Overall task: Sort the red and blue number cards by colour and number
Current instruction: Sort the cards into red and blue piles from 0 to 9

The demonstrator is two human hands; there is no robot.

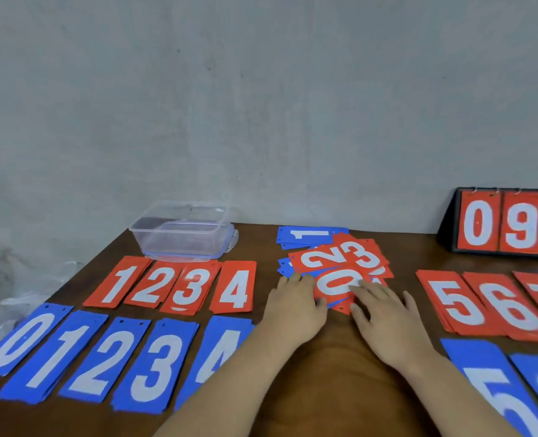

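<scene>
A mixed pile of red and blue number cards lies at the table's middle back, with a red 0 card (pixel 334 283) on top at its near side. Behind it lie a red 2 card (pixel 316 258), a red 3 card (pixel 360 252) and a blue 1 card (pixel 308 234). My left hand (pixel 296 307) rests on the pile's left edge, thumb touching the red 0 card. My right hand (pixel 387 320) lies with straight fingers on the right part of the red 0 card. Stacks stand on both sides: red 1 to 4 (pixel 179 287) and blue 0 to 4 (pixel 103 357) on the left, red 5 to 7 (pixel 482 305) and blue 5 (pixel 495 383) on the right.
A clear plastic container (pixel 182 231) stands at the back left, behind the red stacks. A black flip scoreboard (pixel 507 225) showing red 0 and 9 stands at the back right. Crumpled plastic lies off the table's left edge. A grey wall is close behind the table.
</scene>
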